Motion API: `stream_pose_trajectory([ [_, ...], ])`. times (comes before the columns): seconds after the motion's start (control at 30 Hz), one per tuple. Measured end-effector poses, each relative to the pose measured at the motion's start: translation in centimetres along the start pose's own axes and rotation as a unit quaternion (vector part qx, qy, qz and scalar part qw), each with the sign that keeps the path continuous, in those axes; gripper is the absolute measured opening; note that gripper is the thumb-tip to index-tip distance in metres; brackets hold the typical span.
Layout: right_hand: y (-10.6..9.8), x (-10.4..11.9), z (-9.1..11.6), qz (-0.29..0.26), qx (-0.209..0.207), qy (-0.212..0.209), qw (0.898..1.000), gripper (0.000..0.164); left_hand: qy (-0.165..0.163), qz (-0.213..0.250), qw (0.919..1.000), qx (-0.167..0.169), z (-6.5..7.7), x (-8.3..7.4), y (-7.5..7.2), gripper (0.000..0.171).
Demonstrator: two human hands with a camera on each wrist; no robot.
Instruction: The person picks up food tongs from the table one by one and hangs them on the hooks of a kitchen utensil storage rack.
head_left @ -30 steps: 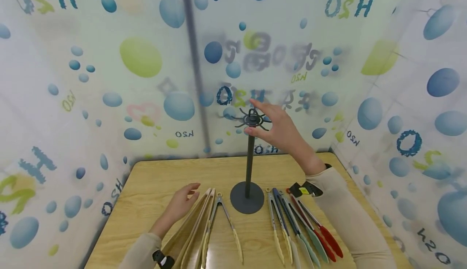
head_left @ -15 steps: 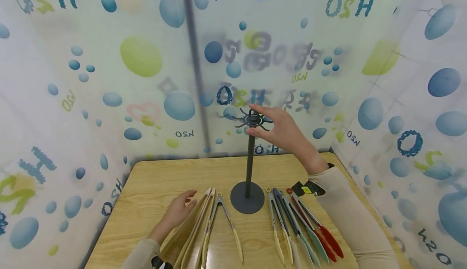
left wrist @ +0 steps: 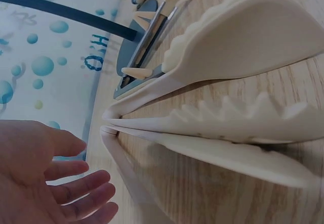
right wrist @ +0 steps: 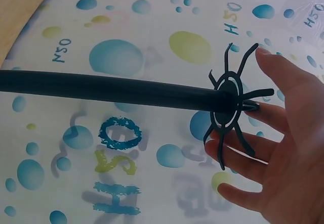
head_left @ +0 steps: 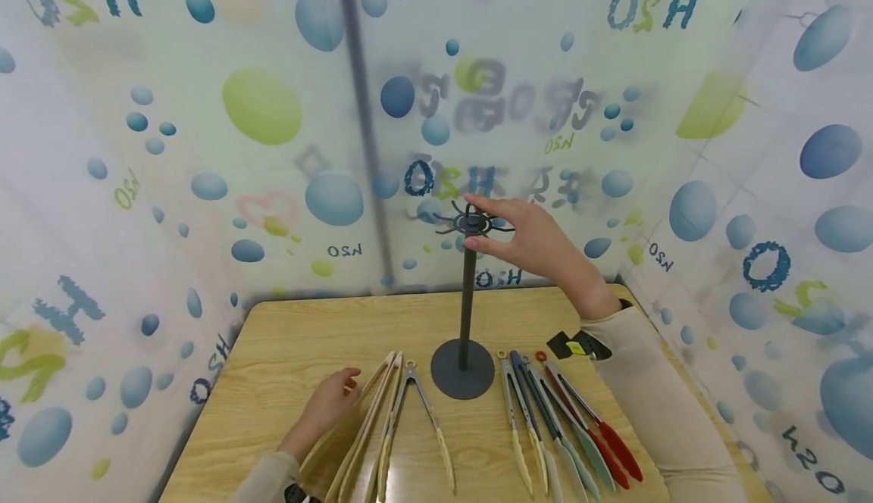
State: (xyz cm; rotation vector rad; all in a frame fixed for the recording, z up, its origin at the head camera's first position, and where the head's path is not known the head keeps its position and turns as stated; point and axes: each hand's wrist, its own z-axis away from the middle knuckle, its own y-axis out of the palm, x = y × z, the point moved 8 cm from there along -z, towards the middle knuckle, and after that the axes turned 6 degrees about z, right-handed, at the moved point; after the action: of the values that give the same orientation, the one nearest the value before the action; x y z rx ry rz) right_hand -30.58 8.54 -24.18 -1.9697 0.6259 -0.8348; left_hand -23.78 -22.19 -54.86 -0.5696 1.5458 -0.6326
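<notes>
A dark metal stand (head_left: 467, 298) rises from a round base (head_left: 450, 382), topped by a ring of curved hooks (head_left: 472, 223). My right hand (head_left: 535, 238) holds this hook ring from the right, thumb below and fingers above in the head view. Seen from the right wrist, the thumb (right wrist: 276, 70) meets one hook's tip and the other fingers reach round behind the hooks. My left hand (head_left: 327, 408) hovers with loosely bent fingers beside the beige tongs (head_left: 364, 442). The left wrist view puts its fingertips close to the hinge end of those tongs (left wrist: 212, 153), holding nothing.
Metal tongs with cream tips (head_left: 442, 442) stand spread in front of the base. To the right lie several more tongs, with cream tips (head_left: 520, 450), green tips (head_left: 593, 454) and red tips (head_left: 617, 450). A bubble-patterned curtain (head_left: 307, 147) surrounds the wooden table (head_left: 307, 329).
The hook ring has turned slightly, its hooks now at different angles. My right hand has shifted slightly down and right. My left hand has drawn back down and to the left.
</notes>
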Motion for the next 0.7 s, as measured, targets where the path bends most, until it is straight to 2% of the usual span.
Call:
stream_pose_trajectory([
  [0.37,-0.2,0.3,0.0,0.028,0.014,-0.012,0.999,0.07,-0.008,-0.052,0.9984,0.019,0.3,1.3,1.2,0.028],
  [0.7,-0.4,0.4,-0.1,0.038,0.101,-0.013,0.994,0.07,-0.009,-0.086,0.9962,0.013,0.5,1.3,1.4,0.026],
])
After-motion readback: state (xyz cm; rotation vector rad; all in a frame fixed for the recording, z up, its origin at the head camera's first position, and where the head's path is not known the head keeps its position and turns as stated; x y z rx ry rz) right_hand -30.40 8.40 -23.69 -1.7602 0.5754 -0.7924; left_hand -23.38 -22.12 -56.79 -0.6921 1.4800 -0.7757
